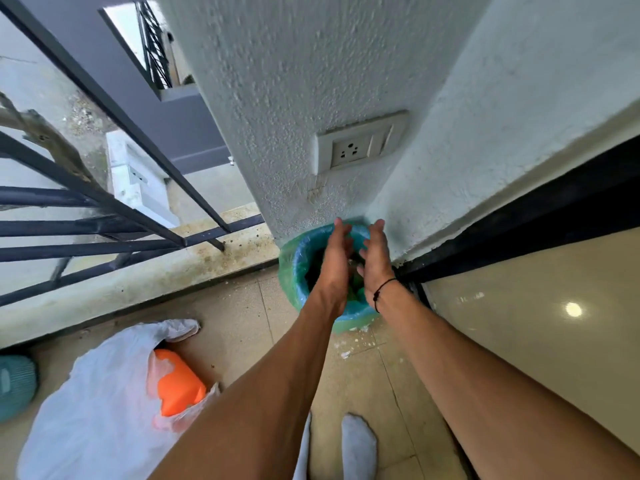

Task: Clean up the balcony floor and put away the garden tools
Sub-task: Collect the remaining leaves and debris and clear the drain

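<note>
Socked feet [358, 445] stand nearest, with a white plastic bag [97, 393] holding something orange [178, 384] lying on the floor well short of the fingers. Further out, the left hand [337, 261] and right hand [375, 263] hover palm to palm over a lined bin [294, 268], fingers straight and gripping nothing. Below the fingertips, inside the bin, lies what may be green litter, though blur hides it. Judging by its thin film, the bag will be light, limp and slippery; its bunched mouth looks the best place to take hold.
</note>
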